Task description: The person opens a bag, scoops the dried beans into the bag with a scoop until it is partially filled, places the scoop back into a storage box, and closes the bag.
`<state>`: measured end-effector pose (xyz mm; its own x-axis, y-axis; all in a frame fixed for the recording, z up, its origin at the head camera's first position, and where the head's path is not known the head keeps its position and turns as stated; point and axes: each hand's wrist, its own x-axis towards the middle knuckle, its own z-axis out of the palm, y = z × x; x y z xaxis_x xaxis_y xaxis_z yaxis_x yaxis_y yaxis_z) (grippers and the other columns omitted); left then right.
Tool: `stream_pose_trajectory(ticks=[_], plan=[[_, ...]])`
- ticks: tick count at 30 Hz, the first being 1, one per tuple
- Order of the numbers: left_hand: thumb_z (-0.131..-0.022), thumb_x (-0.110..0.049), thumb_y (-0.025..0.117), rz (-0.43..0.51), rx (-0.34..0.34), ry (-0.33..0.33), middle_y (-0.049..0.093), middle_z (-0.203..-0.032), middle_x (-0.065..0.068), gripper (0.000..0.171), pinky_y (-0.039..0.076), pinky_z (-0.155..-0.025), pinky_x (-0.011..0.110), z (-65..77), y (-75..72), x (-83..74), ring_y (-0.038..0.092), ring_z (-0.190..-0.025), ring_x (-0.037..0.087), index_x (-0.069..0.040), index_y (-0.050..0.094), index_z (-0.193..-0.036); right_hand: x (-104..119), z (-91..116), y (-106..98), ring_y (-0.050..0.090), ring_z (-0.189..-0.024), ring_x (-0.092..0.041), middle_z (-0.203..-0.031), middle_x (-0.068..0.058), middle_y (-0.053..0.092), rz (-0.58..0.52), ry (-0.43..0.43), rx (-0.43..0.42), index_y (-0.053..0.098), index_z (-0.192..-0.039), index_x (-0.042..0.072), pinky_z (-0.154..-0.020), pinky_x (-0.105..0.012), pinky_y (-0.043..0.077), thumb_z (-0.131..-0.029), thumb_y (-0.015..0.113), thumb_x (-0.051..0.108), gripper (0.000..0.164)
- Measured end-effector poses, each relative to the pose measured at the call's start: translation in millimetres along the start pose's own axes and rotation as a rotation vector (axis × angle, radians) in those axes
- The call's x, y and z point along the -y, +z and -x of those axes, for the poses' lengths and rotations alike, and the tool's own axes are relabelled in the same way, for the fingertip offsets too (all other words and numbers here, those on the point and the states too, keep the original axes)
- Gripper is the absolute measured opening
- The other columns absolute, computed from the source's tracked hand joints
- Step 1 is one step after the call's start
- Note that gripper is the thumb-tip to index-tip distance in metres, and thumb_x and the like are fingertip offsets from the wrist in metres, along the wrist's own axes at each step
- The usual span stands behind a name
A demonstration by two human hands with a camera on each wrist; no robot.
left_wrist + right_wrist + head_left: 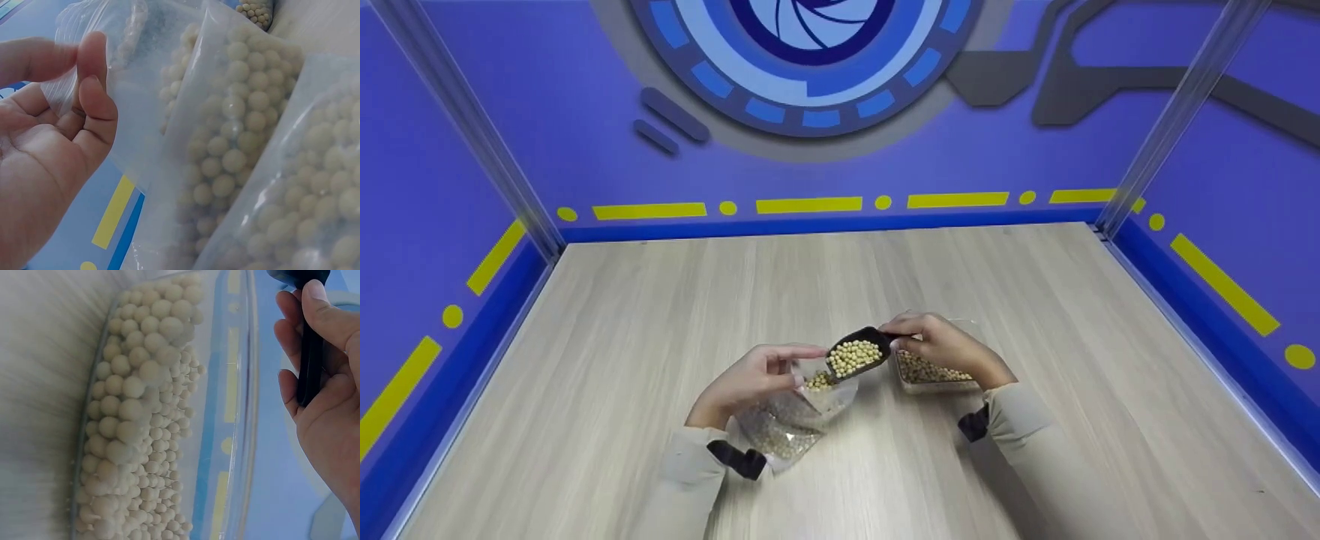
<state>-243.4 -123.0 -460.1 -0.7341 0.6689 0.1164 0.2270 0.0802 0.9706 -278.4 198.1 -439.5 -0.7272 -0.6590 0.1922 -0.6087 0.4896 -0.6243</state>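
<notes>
My right hand (941,345) grips the handle of a black scoop (311,363), whose bowl is heaped with round pale-yellow soybeans (855,357). The scoop's front lip is over the mouth of a clear plastic zip bag (140,129). Thumb and fingers of my left hand (754,377) pinch that bag at its upper edge, seen closely in the left wrist view. Soybeans lie inside the bag, partly behind its folded plastic. Below and right of my right hand is a clear plastic box (247,405) with many soybeans (146,416) in it.
A pale wood-grain table (660,300) carries everything. Blue panels (840,180) with yellow dashes stand at its back and sides. Dark wrist straps (739,459) sit over both light sleeves (682,480).
</notes>
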Motion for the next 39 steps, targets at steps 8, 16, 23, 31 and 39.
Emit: stream_pose_trajectory(ticks=[8, 16, 23, 31, 39], plan=[[-0.086, 0.007, 0.054, -0.004, -0.017, -0.024, 0.060, -0.093, 0.014, 0.046, 0.044, -0.059, 0.017, 0.3, 1.2, -0.2, 0.051, -0.068, 0.002, 0.003, 0.055, -0.131, 1.2, -1.0, -0.7, 0.062, -0.109, -0.030, -0.115, -0.014, 0.069, 0.047, -0.045, -0.004, 0.066, -0.121, 0.000, -0.096, -0.043, 0.048, -0.091, 0.061, 0.005, 0.031], [-0.086, 0.007, 0.052, 0.023, -0.009, -0.019, 0.056, -0.085, 0.009, 0.046, 0.043, -0.059, 0.017, 0.7, 1.5, 0.3, 0.051, -0.068, 0.002, 0.006, 0.054, -0.132, 3.4, -0.5, -1.3, 0.063, -0.107, -0.029, -0.113, -0.013, 0.069, 0.069, -0.058, -0.012, 0.066, -0.121, 0.000, -0.095, -0.041, 0.049, -0.091, 0.061, 0.003, 0.031], [-0.086, 0.006, 0.054, 0.024, -0.014, -0.027, 0.056, -0.083, 0.006, 0.045, 0.041, -0.057, 0.017, 1.3, 1.1, -0.9, 0.050, -0.067, 0.002, 0.004, 0.055, -0.132, 5.3, -1.7, -2.0, 0.063, -0.105, -0.027, -0.111, -0.011, 0.069, 0.078, -0.065, -0.014, 0.067, -0.120, 0.002, -0.094, -0.039, 0.050, -0.091, 0.061, 0.005, 0.030], [-0.084, 0.008, 0.053, -0.015, -0.029, -0.053, 0.055, -0.083, 0.003, 0.048, 0.040, -0.056, 0.016, 1.7, 1.1, -1.7, 0.047, -0.065, 0.002, 0.001, 0.057, -0.131, 9.0, -2.5, -4.7, 0.062, -0.106, -0.026, -0.112, -0.010, 0.069, 0.123, -0.101, -0.019, 0.067, -0.120, 0.003, -0.096, -0.039, 0.049, -0.092, 0.061, 0.007, 0.029], [-0.087, 0.004, 0.056, 0.030, -0.010, -0.030, 0.055, -0.082, 0.003, 0.046, 0.046, -0.059, 0.017, 1.7, 0.8, -1.1, 0.049, -0.067, 0.003, 0.005, 0.053, -0.132, 10.4, -3.1, -5.8, 0.062, -0.106, -0.025, -0.112, -0.009, 0.069, 0.135, -0.093, -0.014, 0.067, -0.120, 0.004, -0.096, -0.040, 0.048, -0.091, 0.061, 0.009, 0.030]])
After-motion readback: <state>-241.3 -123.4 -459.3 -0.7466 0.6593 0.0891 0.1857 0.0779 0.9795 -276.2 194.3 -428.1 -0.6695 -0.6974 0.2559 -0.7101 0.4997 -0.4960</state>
